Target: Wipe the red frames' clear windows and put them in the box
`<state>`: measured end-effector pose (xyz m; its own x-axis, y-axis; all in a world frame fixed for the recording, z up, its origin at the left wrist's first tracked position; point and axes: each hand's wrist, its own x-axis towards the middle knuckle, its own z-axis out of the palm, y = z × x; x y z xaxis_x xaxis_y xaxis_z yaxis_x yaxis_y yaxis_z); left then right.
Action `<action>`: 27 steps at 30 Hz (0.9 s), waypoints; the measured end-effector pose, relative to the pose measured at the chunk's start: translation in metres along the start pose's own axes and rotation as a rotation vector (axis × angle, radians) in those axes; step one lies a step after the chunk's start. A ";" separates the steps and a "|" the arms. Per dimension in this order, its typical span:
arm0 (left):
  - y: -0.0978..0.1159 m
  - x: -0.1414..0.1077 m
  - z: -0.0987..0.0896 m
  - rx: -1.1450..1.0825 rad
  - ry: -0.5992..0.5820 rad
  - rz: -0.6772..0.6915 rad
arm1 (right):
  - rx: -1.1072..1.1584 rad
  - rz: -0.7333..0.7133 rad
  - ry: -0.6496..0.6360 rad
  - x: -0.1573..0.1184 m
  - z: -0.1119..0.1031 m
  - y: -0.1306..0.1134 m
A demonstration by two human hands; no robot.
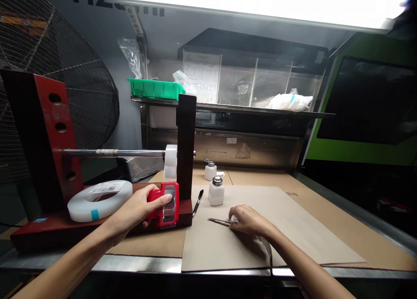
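Note:
My left hand (148, 205) is wrapped round a red plastic frame with a clear window (168, 203), which looks like a hand-held tape dispenser. It is raised in front of the dark red wooden stand (185, 169). Low over the cardboard sheet (302, 229), my right hand (249, 219) is closed on slim metal tweezers (219, 221), their pointed end to the left. Something small and white (233, 219) shows at its fingertips, too hidden to name. A black pen (198, 202) lies between the hands, near a white pump bottle (216, 192).
A large translucent tape roll (100, 199) lies on the stand's base, left of my hand. Across the stand runs a metal rod (140, 153) carrying a small white roll (171, 161). A second bottle (210, 171) stands behind. Above is a shelf with a green bin (156, 89).

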<state>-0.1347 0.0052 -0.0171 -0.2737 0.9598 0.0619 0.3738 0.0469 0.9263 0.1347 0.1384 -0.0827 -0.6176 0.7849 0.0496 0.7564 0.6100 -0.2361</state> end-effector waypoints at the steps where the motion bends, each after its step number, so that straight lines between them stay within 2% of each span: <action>1: 0.000 0.000 0.000 0.005 0.003 -0.005 | 0.026 0.003 -0.024 0.000 -0.001 0.002; 4: 0.001 0.000 -0.001 0.014 0.004 -0.010 | 0.109 0.003 -0.085 0.000 -0.005 0.009; 7: 0.000 0.001 -0.002 0.010 -0.004 -0.004 | 0.181 -0.028 -0.048 -0.003 -0.012 0.011; 10: -0.001 0.003 -0.001 0.010 -0.010 -0.010 | 0.230 -0.097 0.120 -0.006 -0.026 -0.002; 14: -0.004 0.005 0.000 0.018 0.004 -0.012 | 0.213 -0.198 0.385 0.001 -0.050 -0.039; 17: -0.004 0.004 0.000 0.009 0.016 -0.003 | 0.033 -0.343 0.583 0.013 -0.061 -0.069; 19: -0.004 0.003 0.001 -0.005 0.014 -0.002 | -0.126 -0.392 0.665 0.021 -0.063 -0.086; 23: -0.003 0.002 0.001 -0.027 0.001 -0.005 | -0.346 -0.388 0.626 0.031 -0.064 -0.108; 27: -0.004 0.003 0.001 -0.041 -0.011 -0.009 | -0.408 -0.409 0.575 0.033 -0.065 -0.115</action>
<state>-0.1366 0.0080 -0.0211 -0.2665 0.9626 0.0498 0.3348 0.0440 0.9413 0.0409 0.1014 0.0094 -0.7388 0.3565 0.5719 0.5823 0.7649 0.2754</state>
